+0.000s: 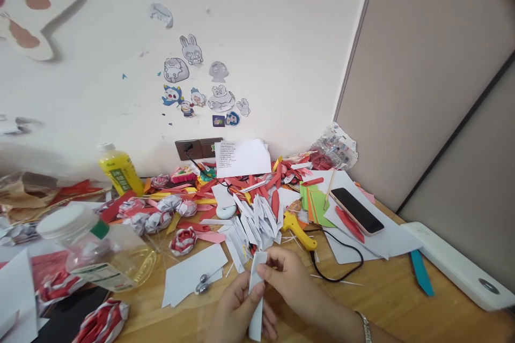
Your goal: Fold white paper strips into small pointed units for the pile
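A narrow folded strip of white paper (256, 300) stands nearly upright between both hands at the front of the table. My left hand (235, 305) grips its lower part, thumb pressed on the front. At the upper end my right hand (284, 273) pinches it, thumb on the face and fingers behind. Just beyond lies a pile of folded white paper pieces (257, 222). A yellow glue gun (298, 229) with a black cord rests near my right hand. To the left are flat white paper sheets (193, 273) with small silvery round objects (202, 284) on them.
At left, a large clear jar (132, 257) of yellowish liquid leans, with a yellow bottle (120, 171) behind it. Red and white paper roses (183, 240) lie about. A phone (357, 210) rests on paper at right, near a long white device (458, 265) and a teal strip (421, 273).
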Tool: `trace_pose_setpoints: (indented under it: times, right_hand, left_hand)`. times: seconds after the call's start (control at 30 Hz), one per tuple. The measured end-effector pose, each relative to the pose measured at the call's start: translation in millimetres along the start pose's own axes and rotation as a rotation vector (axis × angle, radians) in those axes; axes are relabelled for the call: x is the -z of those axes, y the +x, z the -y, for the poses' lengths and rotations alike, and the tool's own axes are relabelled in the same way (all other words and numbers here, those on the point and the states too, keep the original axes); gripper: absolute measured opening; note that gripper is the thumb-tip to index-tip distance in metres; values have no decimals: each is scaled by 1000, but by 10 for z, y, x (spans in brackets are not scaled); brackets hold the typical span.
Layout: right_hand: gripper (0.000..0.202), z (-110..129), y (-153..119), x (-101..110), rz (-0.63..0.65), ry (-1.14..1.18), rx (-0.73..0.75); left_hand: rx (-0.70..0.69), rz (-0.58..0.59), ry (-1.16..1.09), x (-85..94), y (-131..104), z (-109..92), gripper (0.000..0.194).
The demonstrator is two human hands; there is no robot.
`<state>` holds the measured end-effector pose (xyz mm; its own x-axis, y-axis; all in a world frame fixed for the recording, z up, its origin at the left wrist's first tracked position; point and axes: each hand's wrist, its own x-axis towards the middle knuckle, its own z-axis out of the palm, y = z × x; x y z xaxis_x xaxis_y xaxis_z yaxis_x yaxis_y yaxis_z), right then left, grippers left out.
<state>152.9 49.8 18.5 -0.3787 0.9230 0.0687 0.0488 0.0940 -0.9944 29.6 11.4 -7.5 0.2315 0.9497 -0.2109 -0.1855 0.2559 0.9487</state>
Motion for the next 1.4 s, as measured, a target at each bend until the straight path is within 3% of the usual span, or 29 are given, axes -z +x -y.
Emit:
trace_pose_setpoints:
  times: [0.33, 0.57, 0.8, 1.03, 1.2, 1.4]
  right_hand:
    - [23, 8, 60, 66, -75, -36, 39]
    - [22, 6, 75, 78, -129, 4, 12]
    - [21, -102, 116, 142, -197, 12, 15]
    - [23, -14, 85, 123, -44, 345, -94]
    - [19, -16, 31, 38, 70, 438, -162]
    - [24, -36, 40, 21, 9, 377, -149]
  left_hand:
    - [24, -19, 6, -2, -15, -23, 37]
    - [4, -94, 57, -4, -50, -60, 36]
    - [8, -106, 95, -12, -40, -54, 37]
    - [-7, -92, 110, -15, -45, -11, 37]
    - [-9, -63, 102, 3, -37, 22, 38]
    - [-10, -30, 107, 17, -24, 60, 39]
